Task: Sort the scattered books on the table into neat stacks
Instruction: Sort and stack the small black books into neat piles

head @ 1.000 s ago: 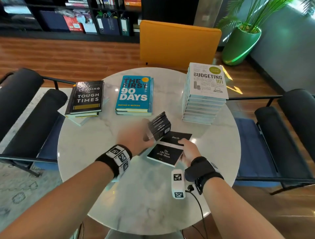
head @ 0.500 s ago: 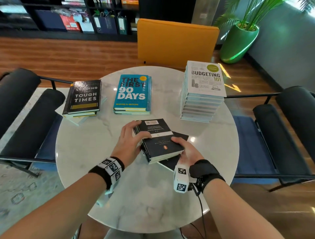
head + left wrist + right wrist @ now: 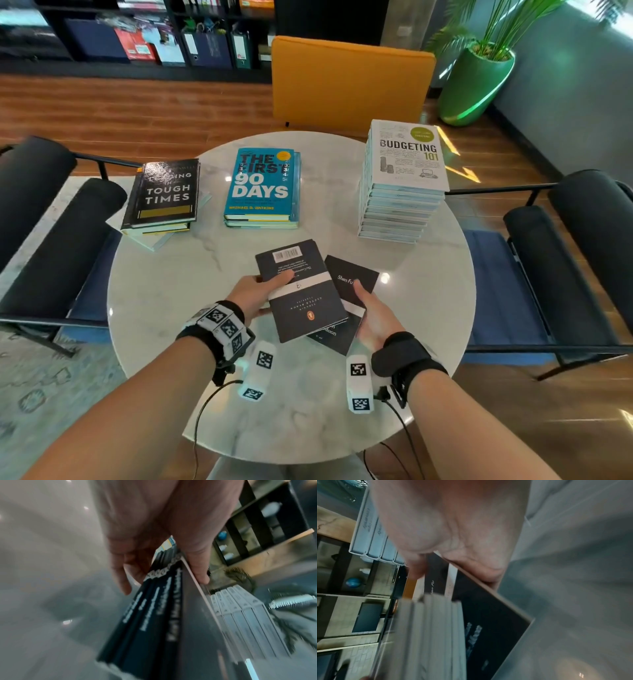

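Observation:
My left hand (image 3: 263, 291) grips a bundle of several thin black paperbacks (image 3: 301, 294), back cover and barcode facing up, thumb on top and fingers beneath. The left wrist view shows the bundle's dark spines (image 3: 154, 615) in that hand (image 3: 163, 580). Two thin black books (image 3: 352, 279), one marked "Shen Fu", lie overlapped under the bundle's right side. My right hand (image 3: 368, 308) holds them with the thumb on the cover and fingers below. In the right wrist view, this black cover (image 3: 489, 615) sits beside the bundle's pale page edges (image 3: 428, 628).
On the round marble table (image 3: 164, 308) stand three stacks: "Leading in Tough Times" (image 3: 168, 192) at the left, "The First 90 Days" (image 3: 262, 185) in the middle, a tall "Budgeting 101" pile (image 3: 404, 178) at the right. An orange chair (image 3: 349, 85) stands behind, with black chairs on both sides.
My left hand turned the bundle from on edge to flat and brought it over the thin black books. Both hands then drew the books slightly nearer to me.

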Demonstrator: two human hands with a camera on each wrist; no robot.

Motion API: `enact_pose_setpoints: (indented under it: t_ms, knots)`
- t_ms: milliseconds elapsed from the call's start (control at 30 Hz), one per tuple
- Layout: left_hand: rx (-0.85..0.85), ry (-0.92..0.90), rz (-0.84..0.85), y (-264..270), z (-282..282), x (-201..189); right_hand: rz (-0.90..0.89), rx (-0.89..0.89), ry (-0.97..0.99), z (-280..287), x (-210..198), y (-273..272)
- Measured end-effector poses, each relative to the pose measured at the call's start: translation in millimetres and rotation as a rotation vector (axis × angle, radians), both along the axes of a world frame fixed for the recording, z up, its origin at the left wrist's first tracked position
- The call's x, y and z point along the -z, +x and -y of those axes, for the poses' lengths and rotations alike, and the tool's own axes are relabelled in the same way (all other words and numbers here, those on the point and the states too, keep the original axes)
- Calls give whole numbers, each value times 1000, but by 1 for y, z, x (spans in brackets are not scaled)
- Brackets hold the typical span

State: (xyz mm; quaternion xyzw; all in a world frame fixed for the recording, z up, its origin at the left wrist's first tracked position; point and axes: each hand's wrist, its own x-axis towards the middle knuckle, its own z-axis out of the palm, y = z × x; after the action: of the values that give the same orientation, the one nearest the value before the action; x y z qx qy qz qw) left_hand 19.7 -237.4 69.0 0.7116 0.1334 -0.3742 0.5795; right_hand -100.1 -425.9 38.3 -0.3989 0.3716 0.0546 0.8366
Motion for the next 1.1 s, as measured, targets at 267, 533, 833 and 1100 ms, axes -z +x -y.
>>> enact_pose_setpoints:
  t_ms: [267, 533, 833, 1100]
  knots:
    - [-112, -127, -40, -1, -30, 11, -99, -41, -575, 18, 8, 1]
    - [-21, -190, -38, -20, -10, 19, -60, -200, -275, -26, -14, 20]
    - [16, -61, -20, -14, -10, 14, 12, -210, -514, -27, -15, 11]
    - [23, -42, -57, -1, -24, 29, 54, 125, -639, 17, -60, 8]
